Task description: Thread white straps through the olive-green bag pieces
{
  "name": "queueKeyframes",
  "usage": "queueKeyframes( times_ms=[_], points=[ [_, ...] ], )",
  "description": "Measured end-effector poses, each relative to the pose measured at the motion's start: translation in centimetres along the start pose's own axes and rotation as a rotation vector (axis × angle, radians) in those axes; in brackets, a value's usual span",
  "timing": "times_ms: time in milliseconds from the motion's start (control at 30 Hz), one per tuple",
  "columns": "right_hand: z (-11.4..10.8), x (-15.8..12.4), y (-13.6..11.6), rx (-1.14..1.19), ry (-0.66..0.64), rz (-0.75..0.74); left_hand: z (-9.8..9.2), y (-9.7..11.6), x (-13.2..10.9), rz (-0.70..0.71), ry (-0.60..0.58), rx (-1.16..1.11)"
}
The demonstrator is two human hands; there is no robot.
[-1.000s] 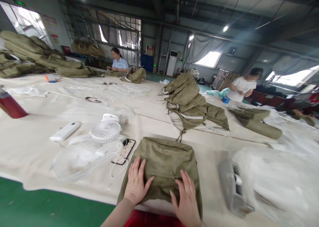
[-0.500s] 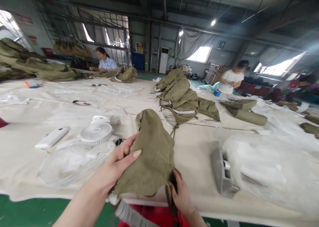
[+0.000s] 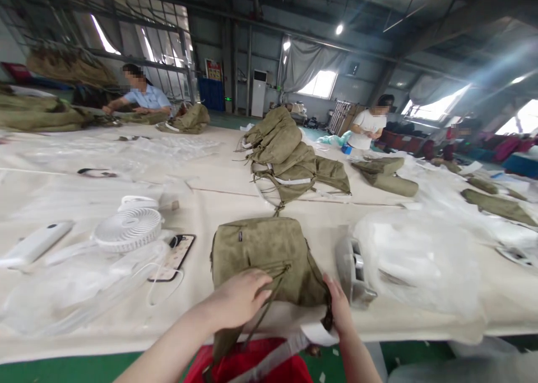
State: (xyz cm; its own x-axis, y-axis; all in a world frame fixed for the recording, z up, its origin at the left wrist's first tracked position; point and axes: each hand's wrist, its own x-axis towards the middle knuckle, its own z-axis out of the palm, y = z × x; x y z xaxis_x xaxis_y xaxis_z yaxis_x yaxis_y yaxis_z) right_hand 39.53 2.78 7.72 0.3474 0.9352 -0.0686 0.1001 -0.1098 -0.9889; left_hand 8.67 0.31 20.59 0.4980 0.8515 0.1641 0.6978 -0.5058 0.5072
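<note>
An olive-green fabric bag (image 3: 269,243) lies on the cloth-covered table in front of me, its small dark label and drawn cords facing up. My left hand (image 3: 241,299) is over its lower front, fingers curled in beside the thin cords (image 3: 283,271); whether a cord is pinched is hard to see. At the bag's right edge, my right hand (image 3: 338,304) grips the side, its fingertips partly hidden. A strap (image 3: 227,344) and a pale webbing band (image 3: 273,360) hang over the near table edge.
Left are a white fan (image 3: 128,229), a phone (image 3: 174,257), a white device (image 3: 37,243) and plastic film. A grey tape dispenser (image 3: 357,276) and clear plastic bags (image 3: 412,259) stand right. More olive bags (image 3: 281,147) are piled ahead. Two co-workers are beyond the table.
The bag has gone from being held up, narrow side showing, to lying flat with its labelled face up. My left hand has shifted onto its lower front. The view has turned right.
</note>
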Motion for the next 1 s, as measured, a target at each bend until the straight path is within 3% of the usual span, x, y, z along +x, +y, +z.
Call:
queueKeyframes(
  times_ms=[67, 167, 233, 300, 400, 467, 600, 700, 767, 867, 1000],
  points=[
    [-1.0, 0.7, 1.4, -0.131, 0.01, 0.007, 1.4, -2.9, -0.6, -0.146, 0.08, 0.101],
    [-1.4, 1.1, 3.2, -0.313, -0.016, -0.091, 3.3, -7.0, -2.0, -0.485, 0.217, 0.258],
    [-1.1, 1.0, 4.0, -0.441, -0.008, -0.19, 4.3, -8.8, -3.1, -0.701, 0.269, 0.292],
    [-0.6, 0.7, 4.3, -0.529, 0.018, -0.27, 5.2, -9.7, -4.1, -0.851, 0.249, 0.204],
    [0.2, -0.2, 4.2, -0.601, 0.056, -0.364, 5.7, -10.4, -4.8, -0.88, 0.204, -0.081],
    [0.8, -1.3, 4.0, -0.619, 0.07, -0.425, 5.4, -11.1, -4.9, -0.875, 0.253, -0.181],
    [2.6, -4.1, 3.7, -0.636, 0.035, -0.555, 3.9, -14.3, -4.4, -0.982, 0.383, -0.045],
    [3.7, -5.5, 3.2, -0.686, 0.031, -0.58, 3.4, -15.7, -3.6, -0.931, 0.351, 0.047],
    [4.0, -5.7, 2.4, -0.711, 0.049, -0.595, 3.8, -14.9, -3.3, -0.828, 0.412, 0.171],
    [4.0, -4.9, 0.4, -0.718, 0.086, -0.635, 5.7, -12.2, -3.0, -0.578, 0.548, 0.367],
    [2.8, -2.2, -2.6, -0.736, 0.179, -0.719, 9.2, -10.5, -3.1, -0.367, 0.504, 0.414]
  ],
)
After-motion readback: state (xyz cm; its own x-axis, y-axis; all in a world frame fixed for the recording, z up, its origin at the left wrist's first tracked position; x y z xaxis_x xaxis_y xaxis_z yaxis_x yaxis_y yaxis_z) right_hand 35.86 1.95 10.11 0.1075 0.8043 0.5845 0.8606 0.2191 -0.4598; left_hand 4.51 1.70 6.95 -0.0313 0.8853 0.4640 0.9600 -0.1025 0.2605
